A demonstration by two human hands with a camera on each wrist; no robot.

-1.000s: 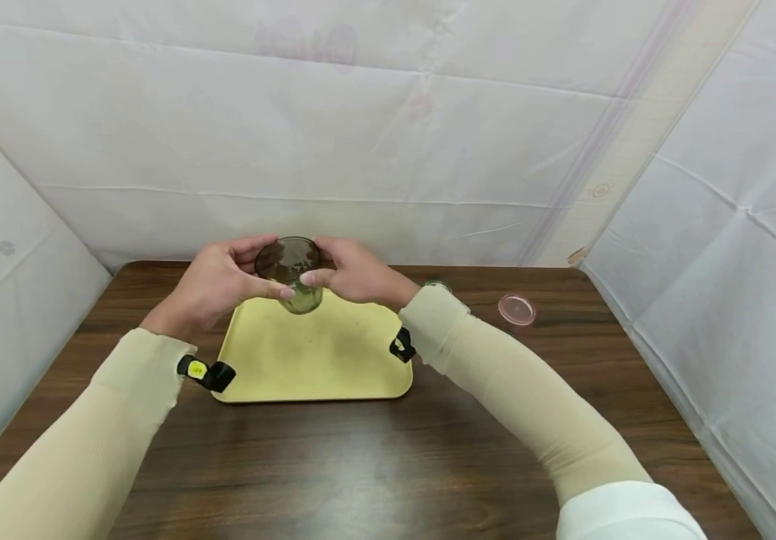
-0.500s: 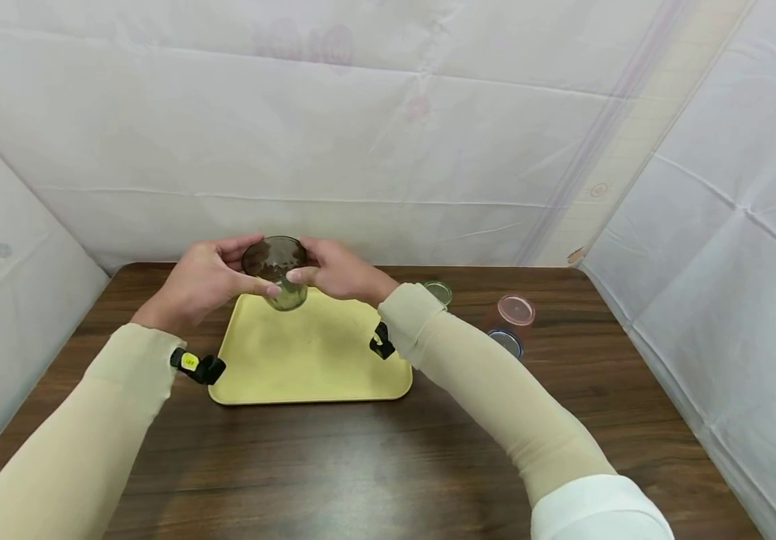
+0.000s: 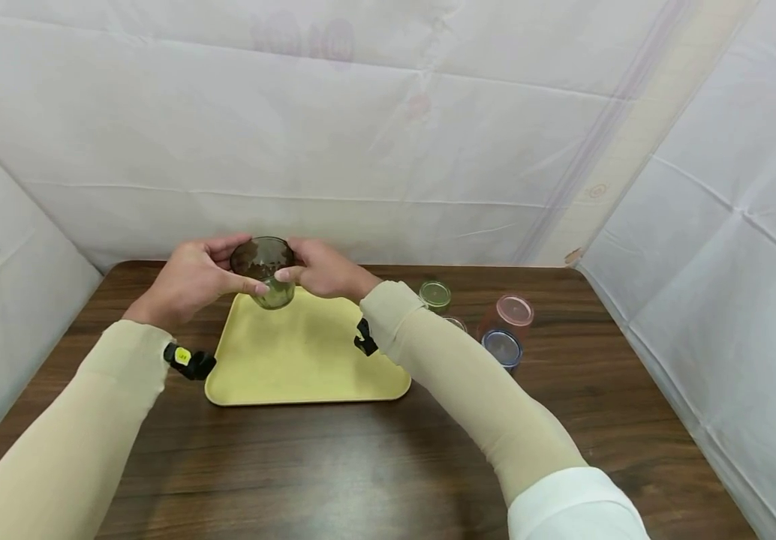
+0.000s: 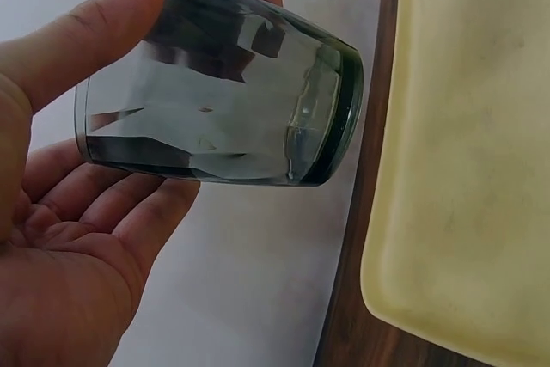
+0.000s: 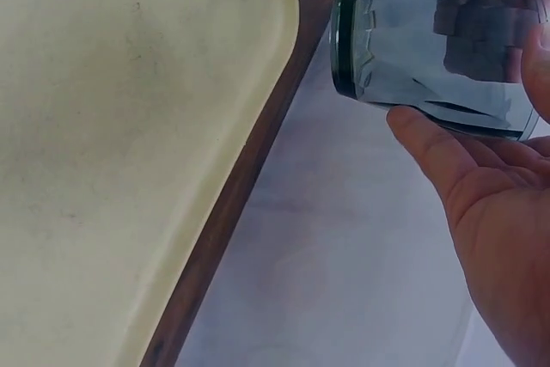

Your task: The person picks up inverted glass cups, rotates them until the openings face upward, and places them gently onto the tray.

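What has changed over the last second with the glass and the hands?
Both hands, the left hand and the right hand, carried the smoky glass a little leftward above the far edge of the yellow tray. The grip on the glass is unchanged, and the tray stayed on the table.

Both hands [image 3: 256,274] raised, fingers curled
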